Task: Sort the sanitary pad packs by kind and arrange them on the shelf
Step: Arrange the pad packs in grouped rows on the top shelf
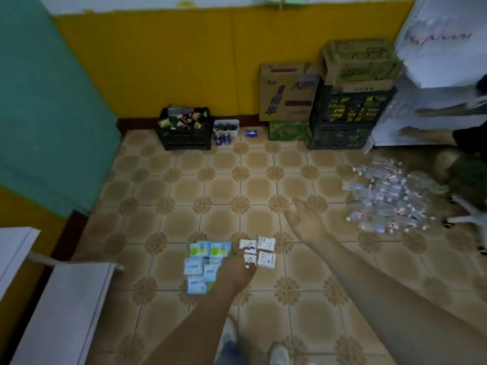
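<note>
Left hand [237,270] reaches down over white pad packs [266,251] on the floor [184,191]; finger grip unclear. Blue packs [205,262] just left. My right hand [303,219] hovers, fingers relaxed.

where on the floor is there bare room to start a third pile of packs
Bare tile lies between the white packs and the water bottles, under the open right hand. More lies beyond the packs, toward the black crate. It is crowded where the left hand reaches between the blue packs and the white ones.
</note>
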The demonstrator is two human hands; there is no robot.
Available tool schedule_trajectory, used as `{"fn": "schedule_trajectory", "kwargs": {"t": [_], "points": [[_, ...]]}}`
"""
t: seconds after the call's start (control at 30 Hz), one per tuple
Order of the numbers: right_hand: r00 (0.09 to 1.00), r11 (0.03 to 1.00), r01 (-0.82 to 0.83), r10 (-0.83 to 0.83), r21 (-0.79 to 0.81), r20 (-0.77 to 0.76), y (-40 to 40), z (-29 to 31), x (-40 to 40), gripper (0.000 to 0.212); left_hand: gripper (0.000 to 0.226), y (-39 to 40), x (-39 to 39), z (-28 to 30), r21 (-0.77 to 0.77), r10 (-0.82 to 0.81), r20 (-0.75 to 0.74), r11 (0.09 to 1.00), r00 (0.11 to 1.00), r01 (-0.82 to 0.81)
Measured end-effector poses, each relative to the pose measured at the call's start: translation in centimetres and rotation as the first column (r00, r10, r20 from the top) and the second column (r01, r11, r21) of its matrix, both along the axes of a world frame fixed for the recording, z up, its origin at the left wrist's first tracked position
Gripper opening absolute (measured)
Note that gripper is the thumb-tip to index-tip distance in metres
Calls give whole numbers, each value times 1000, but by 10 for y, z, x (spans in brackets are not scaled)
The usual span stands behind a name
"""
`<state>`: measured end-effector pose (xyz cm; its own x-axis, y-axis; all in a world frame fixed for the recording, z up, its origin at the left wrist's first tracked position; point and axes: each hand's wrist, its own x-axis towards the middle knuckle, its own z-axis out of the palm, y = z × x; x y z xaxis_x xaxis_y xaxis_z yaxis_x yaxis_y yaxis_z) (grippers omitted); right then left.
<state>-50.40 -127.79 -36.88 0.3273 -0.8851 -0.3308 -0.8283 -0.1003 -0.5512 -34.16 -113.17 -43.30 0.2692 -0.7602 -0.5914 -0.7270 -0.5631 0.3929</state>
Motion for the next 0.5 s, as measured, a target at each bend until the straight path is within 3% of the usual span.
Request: {"fn": "schedule_trajectory", "kwargs": {"t": [0.27, 0.37, 0.5], "points": [[976, 986, -106, 129, 132, -175, -39, -207, 23, 63, 61, -53, 38, -198, 216, 86, -37, 973, 996, -76], [957, 978, -159, 186, 136, -222, -64, -319, 42, 66, 65, -79, 57, -308, 259, 185, -114, 954, 976, -151], [950, 973, -187, 214, 132, -227, -85, -495, 71, 68, 66, -120, 84, -467, 285, 409, -256, 898, 876, -335]]}}
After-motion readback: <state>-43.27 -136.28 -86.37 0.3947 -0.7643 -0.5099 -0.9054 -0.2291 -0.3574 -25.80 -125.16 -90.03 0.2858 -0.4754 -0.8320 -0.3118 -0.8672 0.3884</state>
